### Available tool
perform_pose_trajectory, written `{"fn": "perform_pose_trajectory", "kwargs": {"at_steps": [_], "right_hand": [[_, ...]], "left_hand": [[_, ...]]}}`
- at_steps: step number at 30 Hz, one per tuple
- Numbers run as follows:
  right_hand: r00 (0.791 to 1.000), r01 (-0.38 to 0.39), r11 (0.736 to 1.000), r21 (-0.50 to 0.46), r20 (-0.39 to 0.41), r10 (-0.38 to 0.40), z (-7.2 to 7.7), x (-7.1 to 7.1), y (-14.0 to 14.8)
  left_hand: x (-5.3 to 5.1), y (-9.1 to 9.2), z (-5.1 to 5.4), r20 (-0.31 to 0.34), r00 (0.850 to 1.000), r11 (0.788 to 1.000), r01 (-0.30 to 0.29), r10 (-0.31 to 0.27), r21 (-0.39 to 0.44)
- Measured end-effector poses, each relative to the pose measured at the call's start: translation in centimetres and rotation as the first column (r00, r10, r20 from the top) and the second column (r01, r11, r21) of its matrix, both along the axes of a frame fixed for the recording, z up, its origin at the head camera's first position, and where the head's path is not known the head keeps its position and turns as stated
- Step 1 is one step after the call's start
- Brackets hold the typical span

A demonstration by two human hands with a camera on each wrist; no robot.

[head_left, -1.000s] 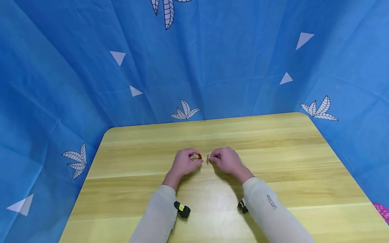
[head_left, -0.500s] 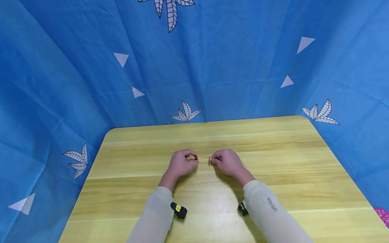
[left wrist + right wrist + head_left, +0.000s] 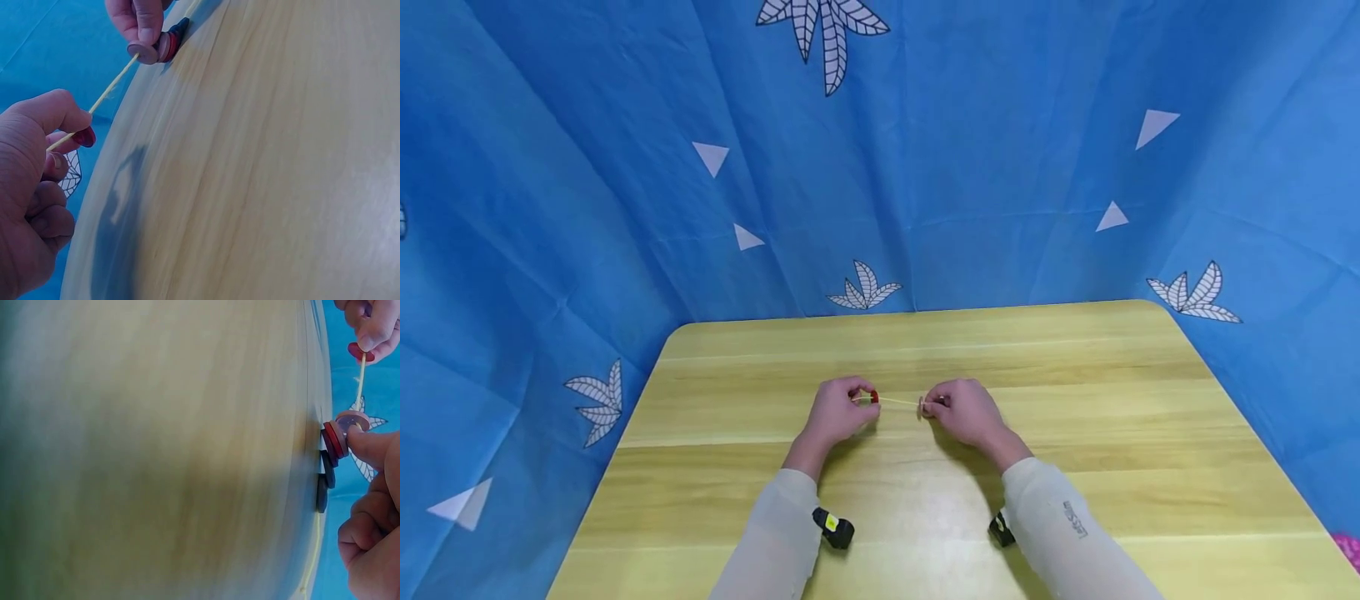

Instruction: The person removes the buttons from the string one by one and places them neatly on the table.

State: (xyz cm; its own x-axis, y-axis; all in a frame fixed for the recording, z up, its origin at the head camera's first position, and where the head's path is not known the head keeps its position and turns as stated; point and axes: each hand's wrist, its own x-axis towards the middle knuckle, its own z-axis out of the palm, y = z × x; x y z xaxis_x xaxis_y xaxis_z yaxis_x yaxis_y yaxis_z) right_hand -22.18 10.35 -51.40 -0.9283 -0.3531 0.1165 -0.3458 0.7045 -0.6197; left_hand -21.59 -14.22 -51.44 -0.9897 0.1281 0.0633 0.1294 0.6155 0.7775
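String (image 3: 114, 84) ran straight between two hands, just above the table (image 3: 1000, 500). The left hand (image 3: 839, 410) pinched a red disc (image 3: 85, 136) on it; the right hand (image 3: 967, 410) pinched a pink disc (image 3: 142, 53). Dark discs (image 3: 322, 492) hung beside the right hand.
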Motion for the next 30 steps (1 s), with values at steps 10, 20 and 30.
{"fn": "perform_pose_trajectory", "kwargs": {"at_steps": [10, 20, 30], "right_hand": [[1.000, 0.008, 1.000, 0.000, 0.009, -0.008, -0.1, 0.4, 0.0], [1.000, 0.009, 1.000, -0.015, 0.005, -0.008, -0.2, 0.4, -0.1], [1.000, 0.009, 1.000, -0.020, 0.001, -0.009, 0.0, 0.2, -0.1]], "left_hand": [[0.4, -1.2, 0.2, 0.032, 0.999, 1.000, -0.012, 0.012, -0.013], [0.5, -2.3, 0.6, 0.045, 0.999, 0.998, -0.027, 0.029, -0.059], [0.5, -3.7, 1.3, 0.025, 0.999, 0.986, -0.043, 0.048, -0.159]]}}
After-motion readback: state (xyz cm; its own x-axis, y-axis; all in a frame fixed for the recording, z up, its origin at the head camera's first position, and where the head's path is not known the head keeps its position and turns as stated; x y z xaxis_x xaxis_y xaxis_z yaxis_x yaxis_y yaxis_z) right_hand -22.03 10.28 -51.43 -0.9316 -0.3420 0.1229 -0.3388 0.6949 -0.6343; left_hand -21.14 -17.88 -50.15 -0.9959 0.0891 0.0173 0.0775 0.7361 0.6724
